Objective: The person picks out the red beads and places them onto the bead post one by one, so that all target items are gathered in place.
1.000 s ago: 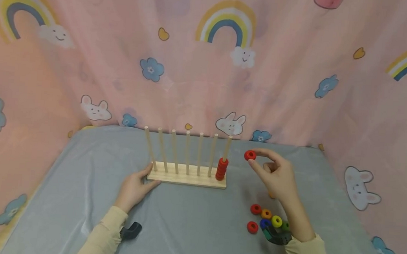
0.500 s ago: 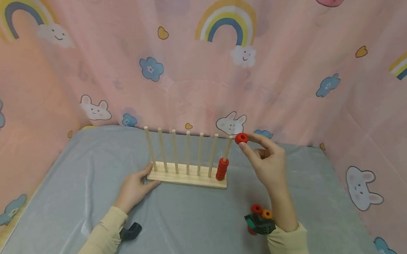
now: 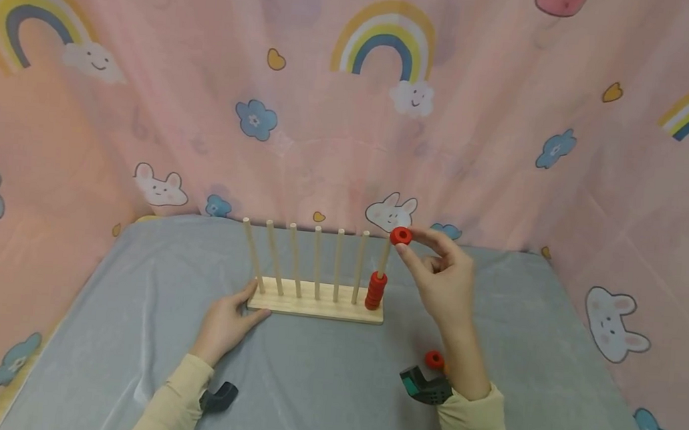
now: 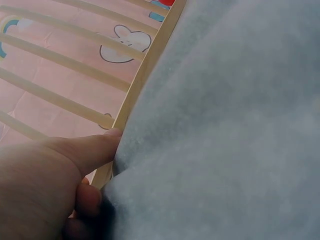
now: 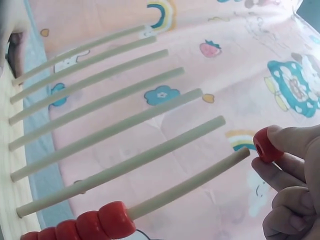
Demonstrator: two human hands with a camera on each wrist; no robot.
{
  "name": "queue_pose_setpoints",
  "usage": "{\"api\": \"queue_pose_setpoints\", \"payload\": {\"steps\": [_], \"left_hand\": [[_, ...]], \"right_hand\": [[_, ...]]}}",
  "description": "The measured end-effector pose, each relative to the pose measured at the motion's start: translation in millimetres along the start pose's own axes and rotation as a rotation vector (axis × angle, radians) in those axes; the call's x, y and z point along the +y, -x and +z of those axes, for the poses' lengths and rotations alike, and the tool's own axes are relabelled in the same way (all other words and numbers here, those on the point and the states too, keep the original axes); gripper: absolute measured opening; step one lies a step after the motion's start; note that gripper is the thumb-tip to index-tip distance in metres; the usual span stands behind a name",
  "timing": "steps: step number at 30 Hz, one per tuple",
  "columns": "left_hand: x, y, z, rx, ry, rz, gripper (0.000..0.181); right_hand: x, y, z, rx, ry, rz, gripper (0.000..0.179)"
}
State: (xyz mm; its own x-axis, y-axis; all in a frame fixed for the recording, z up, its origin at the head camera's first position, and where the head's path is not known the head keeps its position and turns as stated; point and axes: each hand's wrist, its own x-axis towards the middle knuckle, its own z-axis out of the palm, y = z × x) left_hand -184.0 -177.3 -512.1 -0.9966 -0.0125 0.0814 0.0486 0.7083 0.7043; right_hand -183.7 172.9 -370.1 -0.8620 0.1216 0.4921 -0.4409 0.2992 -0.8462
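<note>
A wooden peg rack (image 3: 316, 308) with several upright pegs stands on the grey cloth. Its rightmost peg carries a stack of red beads (image 3: 376, 290); the other pegs are bare. My left hand (image 3: 225, 323) grips the left end of the base, thumb at the front edge, as the left wrist view also shows for the base (image 4: 142, 75). Between thumb and forefinger, my right hand (image 3: 444, 282) pinches a red bead (image 3: 401, 236) at the top of the rightmost peg. In the right wrist view, this bead (image 5: 266, 145) is just off the peg's tip (image 5: 244, 152), its hole facing the peg.
Another red bead (image 3: 434, 360) lies on the cloth in front of the right forearm, which hides other beads there. Dark wrist devices (image 3: 425, 386) sit at both cuffs. A pink patterned curtain (image 3: 349, 142) hangs behind the table.
My right hand has carried the red bead leftward and up from beside the rack to the top of the rightmost peg. The left hand has stayed on the base.
</note>
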Motion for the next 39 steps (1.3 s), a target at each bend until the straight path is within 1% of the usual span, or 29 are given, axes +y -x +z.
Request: {"api": "queue_pose_setpoints", "payload": {"steps": [5, 12, 23, 35, 39], "left_hand": [[-0.5, -0.1, 0.7, 0.003, -0.009, -0.002, 0.075], [0.9, 1.2, -0.2, 0.000, -0.005, -0.001, 0.075], [2.3, 1.0, -0.7, -0.006, 0.004, -0.015, 0.075], [3.1, 0.0, -2.3, -0.016, 0.003, -0.017, 0.075], [2.9, 1.2, -2.0, -0.018, -0.003, -0.020, 0.075]], "right_hand": [[4.3, 0.0, 6.3, 0.013, 0.046, -0.019, 0.028], [8.5, 0.5, 11.6, 0.012, 0.064, -0.034, 0.029], [11.9, -0.8, 15.2, -0.014, 0.057, -0.010, 0.030], [11.6, -2.4, 12.6, -0.040, 0.122, 0.002, 0.033], [11.1, -1.8, 11.7, -0.054, 0.124, 0.008, 0.033]]}}
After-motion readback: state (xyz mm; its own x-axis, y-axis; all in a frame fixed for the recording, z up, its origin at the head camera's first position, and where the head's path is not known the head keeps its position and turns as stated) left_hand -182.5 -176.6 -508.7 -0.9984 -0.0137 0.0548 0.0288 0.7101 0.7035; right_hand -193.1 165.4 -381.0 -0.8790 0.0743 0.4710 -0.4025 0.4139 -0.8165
